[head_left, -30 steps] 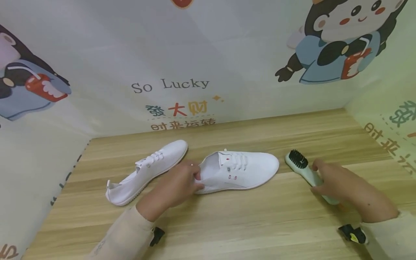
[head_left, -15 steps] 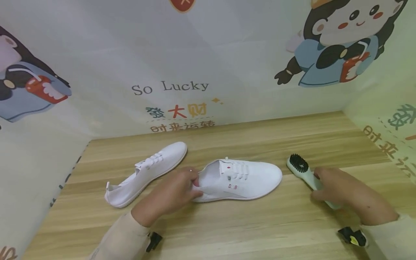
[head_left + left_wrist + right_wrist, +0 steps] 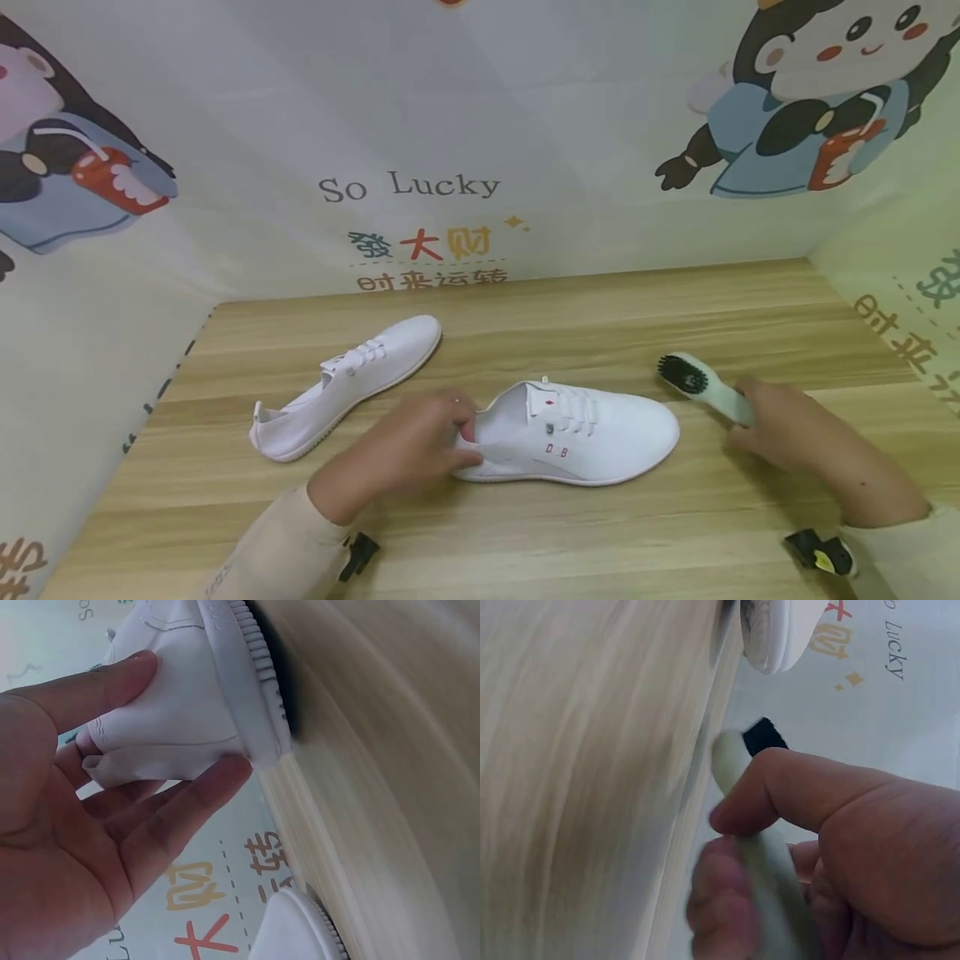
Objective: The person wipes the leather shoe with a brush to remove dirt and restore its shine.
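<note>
By its heel, my left hand (image 3: 408, 442) grips a white lace-up shoe (image 3: 615, 433) whose toe points right. In the left wrist view the thumb presses the side of the shoe's heel (image 3: 180, 697), and other fingers wrap round its back edge. Farther right, my right hand (image 3: 795, 425) holds a pale green brush (image 3: 723, 396) by the handle. Its black bristles (image 3: 682, 374) face up and toward the left. The right wrist view shows the thumb and curled fingers (image 3: 720, 892) closed round the handle, brush head (image 3: 731, 754) raised off the wood surface.
A second white shoe (image 3: 352, 383) lies at the left on the wood-grain tabletop (image 3: 570, 325), toe pointing to the back right. Printed cloth walls (image 3: 585, 150) stand behind and on both sides. A black wrist camera (image 3: 360, 557) hangs beside each sleeve.
The gripped shoe has come nearer to me and a little right. My right hand has picked up the brush, and its head has swung to point more to the left.
</note>
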The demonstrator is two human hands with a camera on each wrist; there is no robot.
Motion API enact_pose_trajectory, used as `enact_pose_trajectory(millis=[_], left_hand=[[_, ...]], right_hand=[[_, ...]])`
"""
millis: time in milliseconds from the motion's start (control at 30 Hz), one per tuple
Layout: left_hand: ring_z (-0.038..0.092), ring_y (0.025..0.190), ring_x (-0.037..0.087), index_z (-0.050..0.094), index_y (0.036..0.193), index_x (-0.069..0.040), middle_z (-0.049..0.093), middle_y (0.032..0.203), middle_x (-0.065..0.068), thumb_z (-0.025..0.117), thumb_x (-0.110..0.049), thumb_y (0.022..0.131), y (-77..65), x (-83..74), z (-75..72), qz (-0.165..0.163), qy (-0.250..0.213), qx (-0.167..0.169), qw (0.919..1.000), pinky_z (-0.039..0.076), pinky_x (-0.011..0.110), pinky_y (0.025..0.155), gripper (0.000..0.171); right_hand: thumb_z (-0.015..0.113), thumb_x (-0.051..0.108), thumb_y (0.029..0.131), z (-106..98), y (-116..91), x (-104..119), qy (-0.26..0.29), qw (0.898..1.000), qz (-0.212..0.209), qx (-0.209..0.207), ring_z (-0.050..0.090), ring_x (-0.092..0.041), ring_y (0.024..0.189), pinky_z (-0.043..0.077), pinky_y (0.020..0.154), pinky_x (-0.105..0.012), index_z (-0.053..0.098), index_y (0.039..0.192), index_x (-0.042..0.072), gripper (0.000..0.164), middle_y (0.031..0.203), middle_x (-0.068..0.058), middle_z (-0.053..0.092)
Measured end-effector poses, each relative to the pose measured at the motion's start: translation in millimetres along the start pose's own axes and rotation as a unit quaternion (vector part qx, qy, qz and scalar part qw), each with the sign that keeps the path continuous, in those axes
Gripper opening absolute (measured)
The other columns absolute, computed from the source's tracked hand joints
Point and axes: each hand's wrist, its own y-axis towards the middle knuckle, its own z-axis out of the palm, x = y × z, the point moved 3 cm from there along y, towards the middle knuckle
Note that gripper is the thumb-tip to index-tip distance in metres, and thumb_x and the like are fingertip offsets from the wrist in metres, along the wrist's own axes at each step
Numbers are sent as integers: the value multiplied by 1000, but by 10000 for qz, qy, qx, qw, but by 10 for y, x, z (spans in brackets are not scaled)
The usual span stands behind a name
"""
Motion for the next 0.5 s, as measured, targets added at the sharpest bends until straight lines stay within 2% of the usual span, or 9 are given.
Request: enact_pose_trajectory(millis=[133,233,367,500], left_hand=[[51,72,9,57,69,-20,58,79,-8,84,-20,77,-25,-26,7,-251,-102,99,9996,44,25,67,29],[50,68,9,58,70,-19,56,75,-8,83,-20,79,-22,9,-11,-396,-345,245,9983,43,24,64,27],[46,65,8,59,74,-17,53,72,-6,80,-20,83,51,105,-68,-320,-789,371,9957,40,23,58,23],[44,61,8,60,83,-14,50,72,-3,75,-18,89,128,213,-112,-315,-1220,604,9902,39,23,57,16]], right_hand=[[65,7,84,17,4,56,281,9996,-4,-88,51,-20,57,42,48,-32,49,115,-12,40,74,-11,56],[59,4,89,19,11,99,456,9988,-18,-160,51,-19,55,43,45,-30,47,119,-12,36,76,-14,58],[55,3,91,-11,20,149,386,9980,-111,-487,50,-19,58,41,48,-31,44,127,-16,42,79,-17,58],[54,2,91,-28,4,216,396,9954,-264,-831,47,-18,56,39,46,-29,46,126,-15,39,73,-11,55]])
